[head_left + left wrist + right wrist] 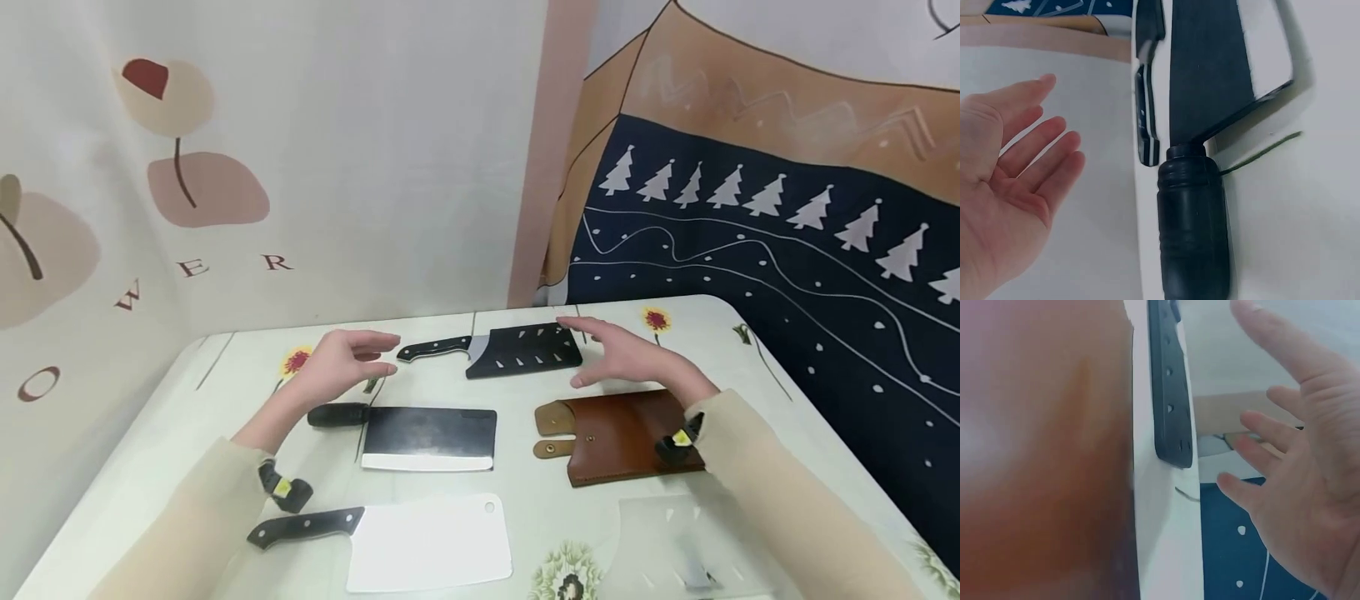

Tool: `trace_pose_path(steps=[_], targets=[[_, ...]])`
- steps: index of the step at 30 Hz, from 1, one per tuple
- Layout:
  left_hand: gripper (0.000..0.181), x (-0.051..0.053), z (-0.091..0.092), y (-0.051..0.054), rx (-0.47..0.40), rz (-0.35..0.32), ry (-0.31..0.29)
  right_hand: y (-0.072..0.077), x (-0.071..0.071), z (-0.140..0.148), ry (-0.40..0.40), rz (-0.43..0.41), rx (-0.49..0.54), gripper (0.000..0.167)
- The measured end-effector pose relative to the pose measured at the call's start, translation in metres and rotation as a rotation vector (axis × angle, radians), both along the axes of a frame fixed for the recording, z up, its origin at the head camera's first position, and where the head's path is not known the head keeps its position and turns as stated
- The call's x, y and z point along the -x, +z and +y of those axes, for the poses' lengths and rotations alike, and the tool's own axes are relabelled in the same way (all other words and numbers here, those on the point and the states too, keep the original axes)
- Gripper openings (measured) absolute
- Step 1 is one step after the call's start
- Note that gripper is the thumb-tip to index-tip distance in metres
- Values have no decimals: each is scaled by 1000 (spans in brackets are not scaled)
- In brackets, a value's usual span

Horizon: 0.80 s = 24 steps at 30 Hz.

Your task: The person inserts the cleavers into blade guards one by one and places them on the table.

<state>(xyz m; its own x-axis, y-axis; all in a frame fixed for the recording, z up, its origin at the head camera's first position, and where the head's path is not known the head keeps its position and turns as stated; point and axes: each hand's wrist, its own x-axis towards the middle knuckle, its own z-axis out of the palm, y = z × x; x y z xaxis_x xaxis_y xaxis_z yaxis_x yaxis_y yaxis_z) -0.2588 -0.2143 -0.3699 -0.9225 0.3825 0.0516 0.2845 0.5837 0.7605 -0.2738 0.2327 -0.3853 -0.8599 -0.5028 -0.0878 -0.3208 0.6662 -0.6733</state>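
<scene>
A small knife in a black sheath (525, 350) lies at the back of the table, its black handle (435, 348) pointing left. My left hand (341, 362) hovers just left of that handle, fingers relaxed and holding nothing; the left wrist view shows the hand (1022, 181) beside a black cleaver handle (1194, 225). At the sheath's right end is my right hand (622, 354), fingers spread with nothing in them; whether it touches the sheath I cannot tell. In the right wrist view the hand (1304, 450) is apart from the sheath (1171, 394).
A dark-bladed cleaver (431, 432) lies mid-table, with a shiny cleaver (431, 546) nearer the front. A brown leather sheath (622, 433) is under my right forearm, and a clear plastic piece (660, 542) lies in front of it. Curtains hang behind the table.
</scene>
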Motion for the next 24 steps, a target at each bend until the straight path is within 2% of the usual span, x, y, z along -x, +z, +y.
trace_pose_path(steps=[3, 7, 11, 16, 20, 24], targets=[[50, -19, -8, 7, -34, -33, -6, 1, -16, 9, 38, -11, 37, 93], [50, -44, -19, 14, -85, -43, -12, -1, -35, 27, 58, -35, 38, 90], [50, -59, -29, 12, -119, -45, -26, -6, -54, 48, 49, -28, 12, 89], [55, -64, -48, 3, -58, -13, 3, -12, -71, 66, 37, -8, -6, 90], [58, -62, -65, -9, 36, 26, 21, -18, -78, 72, 55, 9, -29, 92], [58, -57, -77, -23, 107, 7, 18, -24, -81, 76, 74, 25, -49, 94]])
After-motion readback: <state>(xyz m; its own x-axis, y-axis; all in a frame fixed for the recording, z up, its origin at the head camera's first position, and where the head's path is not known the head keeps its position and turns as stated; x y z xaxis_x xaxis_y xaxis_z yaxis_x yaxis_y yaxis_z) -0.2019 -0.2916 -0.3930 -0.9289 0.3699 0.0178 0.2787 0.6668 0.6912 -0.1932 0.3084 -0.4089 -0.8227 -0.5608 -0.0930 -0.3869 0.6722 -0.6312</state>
